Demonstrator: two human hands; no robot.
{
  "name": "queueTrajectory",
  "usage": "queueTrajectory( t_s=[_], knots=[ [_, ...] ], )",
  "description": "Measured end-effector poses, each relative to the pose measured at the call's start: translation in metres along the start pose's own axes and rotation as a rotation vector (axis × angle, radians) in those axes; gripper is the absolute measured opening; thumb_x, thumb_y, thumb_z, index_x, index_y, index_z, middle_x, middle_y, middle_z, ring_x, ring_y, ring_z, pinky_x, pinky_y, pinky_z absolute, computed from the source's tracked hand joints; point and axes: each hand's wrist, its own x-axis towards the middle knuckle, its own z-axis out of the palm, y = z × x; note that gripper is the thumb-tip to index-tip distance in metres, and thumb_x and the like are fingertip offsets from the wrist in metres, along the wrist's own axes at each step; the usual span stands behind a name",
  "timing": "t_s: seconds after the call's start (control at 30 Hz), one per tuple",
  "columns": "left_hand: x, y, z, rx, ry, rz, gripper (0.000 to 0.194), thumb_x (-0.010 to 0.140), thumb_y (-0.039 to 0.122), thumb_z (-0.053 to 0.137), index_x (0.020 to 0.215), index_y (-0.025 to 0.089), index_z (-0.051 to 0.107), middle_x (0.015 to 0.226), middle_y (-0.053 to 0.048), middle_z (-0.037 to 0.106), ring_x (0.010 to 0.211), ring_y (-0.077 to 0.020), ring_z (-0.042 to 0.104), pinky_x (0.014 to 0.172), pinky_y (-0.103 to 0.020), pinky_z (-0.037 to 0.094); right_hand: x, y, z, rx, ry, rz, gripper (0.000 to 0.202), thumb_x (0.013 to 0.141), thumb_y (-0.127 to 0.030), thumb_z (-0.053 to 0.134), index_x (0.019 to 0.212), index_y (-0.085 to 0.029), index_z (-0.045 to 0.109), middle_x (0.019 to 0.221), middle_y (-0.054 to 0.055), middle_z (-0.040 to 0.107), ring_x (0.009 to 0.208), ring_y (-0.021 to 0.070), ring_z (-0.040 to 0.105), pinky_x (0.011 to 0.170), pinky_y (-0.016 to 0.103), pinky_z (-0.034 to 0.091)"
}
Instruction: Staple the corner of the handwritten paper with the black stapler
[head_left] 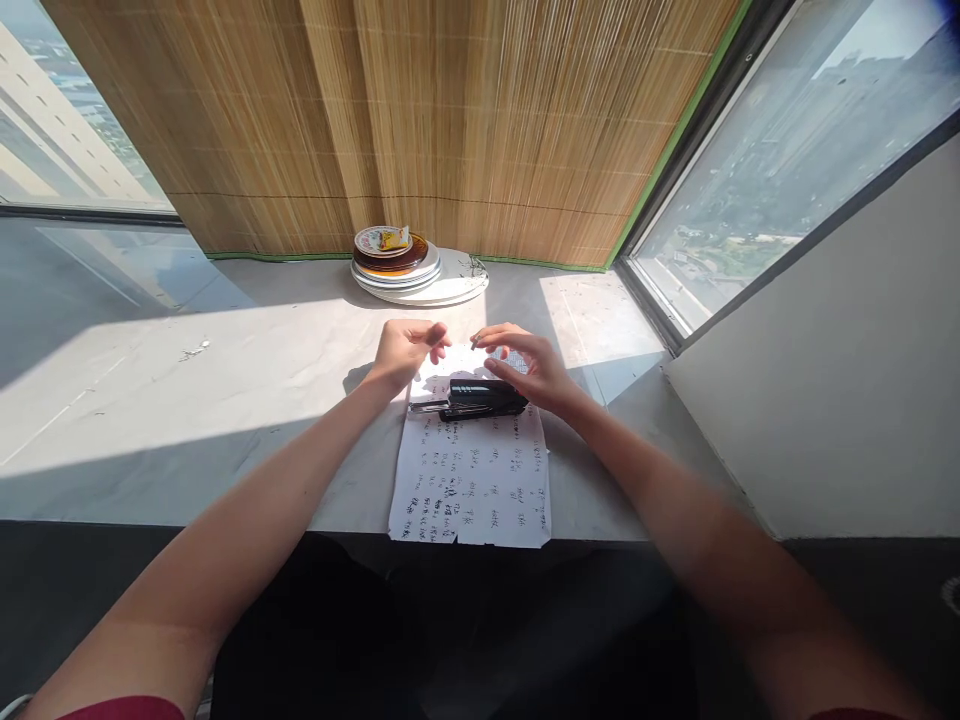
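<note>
A black stapler lies across a sheet of paper covered in handwriting, a metal part sticking out from its left end. Just beyond the stapler's left end, my left hand is closed with its fingertips pinched; what they hold, if anything, cannot be made out. My right hand hovers at the stapler's right end, fingers curved. At its fingertips is a small dark piece, too small to name. Both hands are close together over the far part of the paper.
Stacked plates, topped by a small yellow packet, stand at the back of the grey ledge. A bamboo blind hangs behind. Small white bits lie at left. Windows and a white wall flank the ledge.
</note>
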Motion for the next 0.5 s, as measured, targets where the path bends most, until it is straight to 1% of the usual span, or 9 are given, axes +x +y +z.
queueTrajectory(
  t_s=[0.07,0.1,0.13,0.17,0.2,0.27,0.3,0.37,0.5],
  knots=[
    [0.007,-0.009,-0.012,0.175,0.286,0.008,0.033,0.102,0.052,0.069,0.088,0.022,0.076,0.078,-0.006,0.072,0.073,-0.0209,0.068,0.074,-0.036,0.058,0.002,0.013,-0.014,-0.066,0.159,0.16,0.022,0.101,-0.043,0.065,0.104,-0.026,0.078,0.117,0.008,0.081,0.107,0.0254,0.073,0.087,0.042,0.058],
    [0.01,-0.014,-0.017,0.289,0.373,-0.008,0.022,0.102,0.043,0.069,0.095,0.023,0.076,0.087,-0.007,0.074,0.083,-0.0232,0.07,0.084,-0.038,0.059,0.002,0.022,-0.023,-0.125,0.248,0.253,0.023,0.1,-0.042,0.064,0.098,-0.024,0.077,0.11,0.008,0.082,0.101,0.0255,0.074,0.086,0.042,0.058],
    [0.011,-0.019,-0.022,0.403,0.399,-0.039,0.012,0.101,0.034,0.069,0.1,0.025,0.076,0.098,-0.009,0.076,0.095,-0.0263,0.071,0.094,-0.041,0.058,0.001,0.032,-0.033,-0.204,0.336,0.354,0.022,0.099,-0.04,0.064,0.092,-0.023,0.076,0.1,0.009,0.081,0.095,0.0259,0.073,0.085,0.043,0.057],
    [0.012,-0.023,-0.025,0.51,0.38,-0.074,0.011,0.098,0.027,0.069,0.107,0.025,0.076,0.11,-0.011,0.076,0.107,-0.0302,0.07,0.103,-0.045,0.055,0.0,0.042,-0.043,-0.301,0.387,0.444,0.018,0.095,-0.037,0.068,0.085,-0.022,0.073,0.092,0.009,0.079,0.09,0.0265,0.072,0.086,0.044,0.056],
    [0.012,-0.027,-0.027,0.603,0.334,-0.106,0.019,0.096,0.023,0.069,0.113,0.026,0.076,0.123,-0.014,0.074,0.119,-0.0343,0.068,0.11,-0.05,0.051,-0.003,0.052,-0.052,-0.396,0.402,0.519,0.014,0.09,-0.031,0.071,0.079,-0.022,0.071,0.084,0.008,0.076,0.086,0.0272,0.07,0.086,0.045,0.055],
    [0.011,-0.031,-0.026,0.728,0.218,-0.127,0.032,0.095,0.018,0.067,0.124,0.027,0.076,0.144,-0.016,0.068,0.135,-0.0408,0.059,0.117,-0.057,0.044,-0.01,0.067,-0.065,-0.511,0.348,0.601,0.012,0.083,-0.023,0.072,0.072,-0.023,0.066,0.079,0.008,0.074,0.085,0.0285,0.068,0.087,0.046,0.053],
    [0.01,-0.033,-0.025,0.76,0.164,-0.117,0.034,0.095,0.017,0.066,0.126,0.028,0.077,0.15,-0.016,0.066,0.139,-0.0425,0.056,0.118,-0.059,0.042,-0.013,0.072,-0.069,-0.543,0.322,0.612,0.011,0.081,-0.021,0.072,0.072,-0.023,0.066,0.08,0.008,0.074,0.086,0.029,0.067,0.087,0.046,0.052],
    [0.009,-0.034,-0.021,0.782,0.086,-0.079,0.032,0.095,0.017,0.063,0.121,0.027,0.079,0.15,-0.015,0.067,0.139,-0.043,0.056,0.117,-0.061,0.04,-0.017,0.078,-0.073,-0.577,0.299,0.595,0.005,0.08,-0.02,0.07,0.077,-0.023,0.067,0.082,0.008,0.074,0.089,0.0298,0.066,0.087,0.046,0.051],
    [0.011,-0.035,-0.021,0.752,0.068,-0.024,0.023,0.093,0.018,0.061,0.102,0.027,0.08,0.124,-0.013,0.079,0.125,-0.0383,0.064,0.113,-0.055,0.045,-0.017,0.079,-0.071,-0.621,0.273,0.524,0.01,0.077,-0.018,0.065,0.084,-0.023,0.07,0.084,0.008,0.075,0.09,0.0303,0.064,0.089,0.048,0.051]
  ],
)
